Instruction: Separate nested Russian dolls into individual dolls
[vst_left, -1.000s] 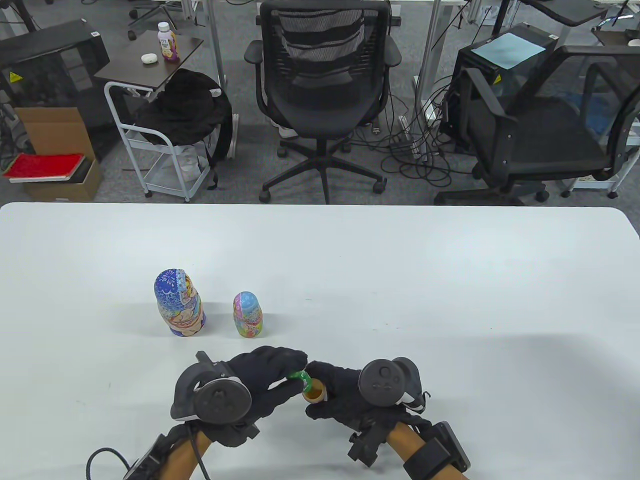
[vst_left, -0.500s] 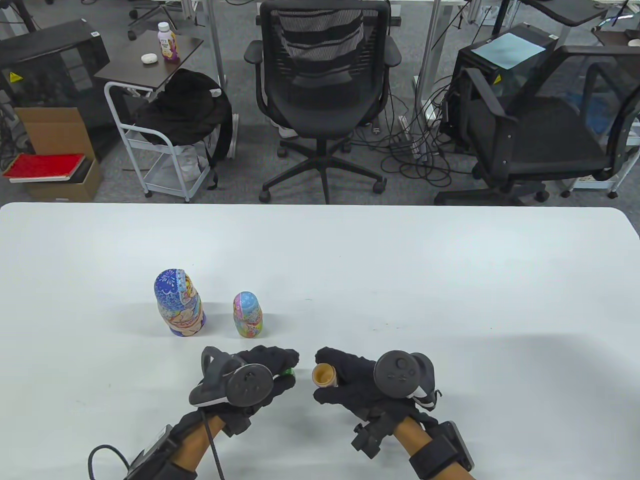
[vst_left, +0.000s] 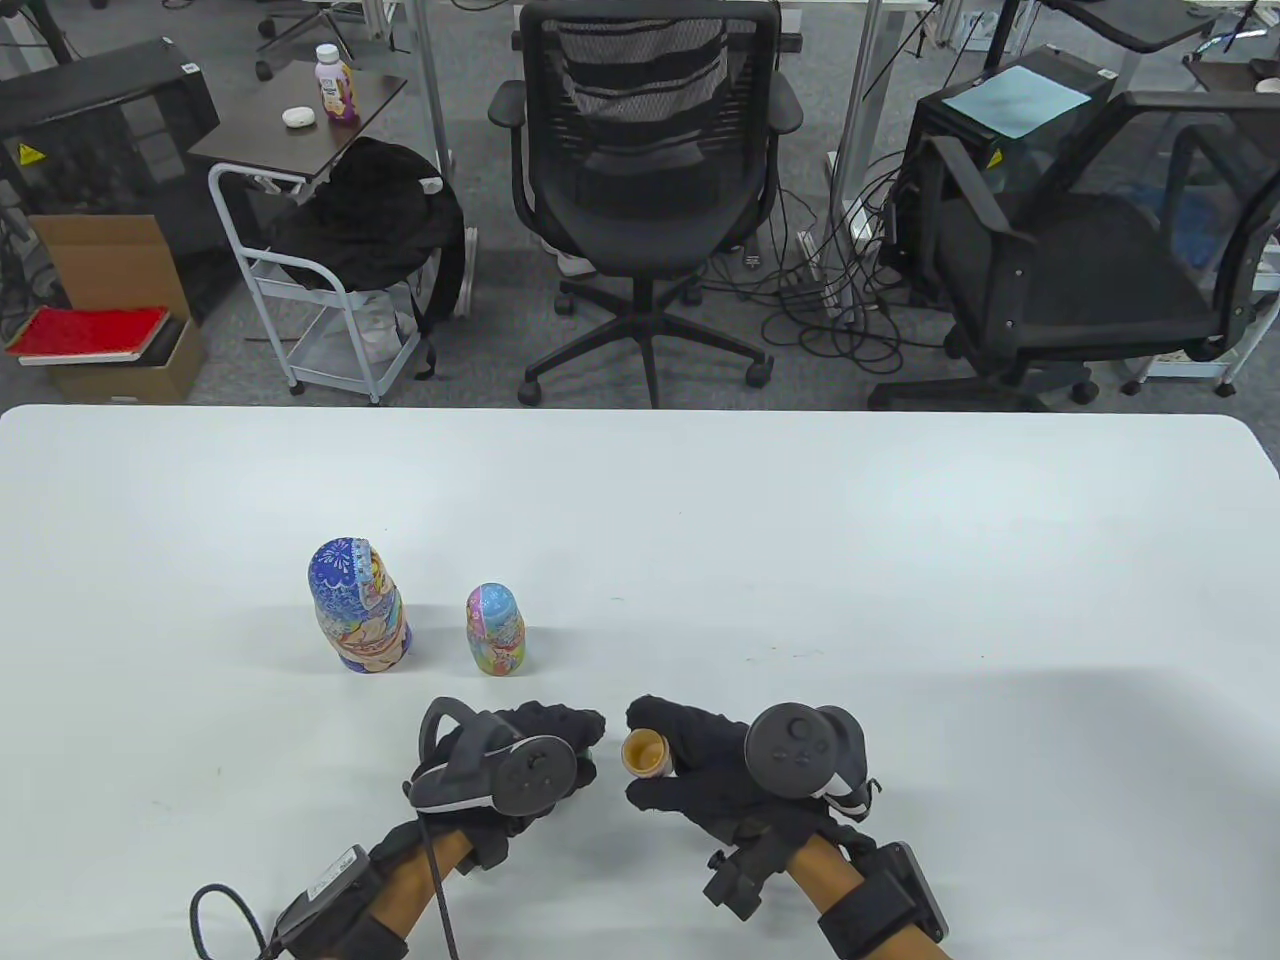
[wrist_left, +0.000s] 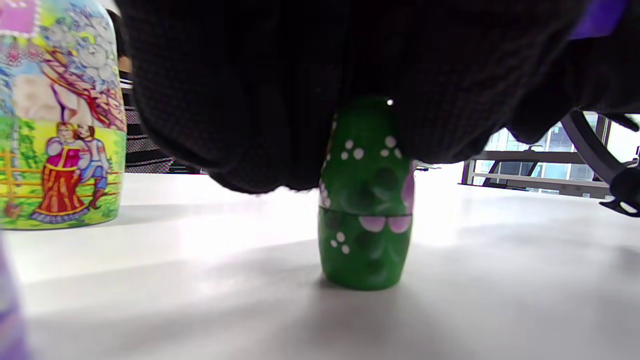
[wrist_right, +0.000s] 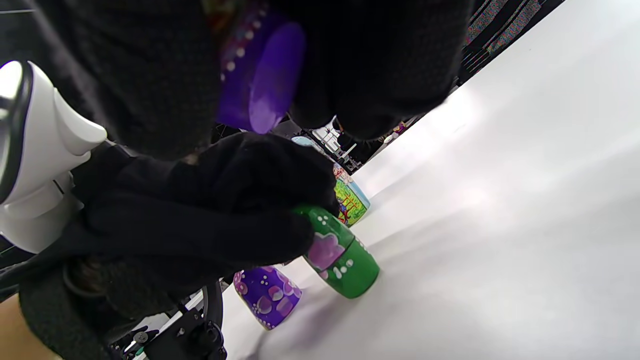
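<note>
Pinching the green doll (wrist_left: 366, 210) by its top, your left hand (vst_left: 520, 765) stands it upright on the table (vst_left: 900, 560). Your right hand (vst_left: 720, 765) grips a purple doll half (vst_left: 645, 752), open end leftward, just beside it.

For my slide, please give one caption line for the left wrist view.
Left hand holds the top of a small green doll standing upright on the white table.
</note>
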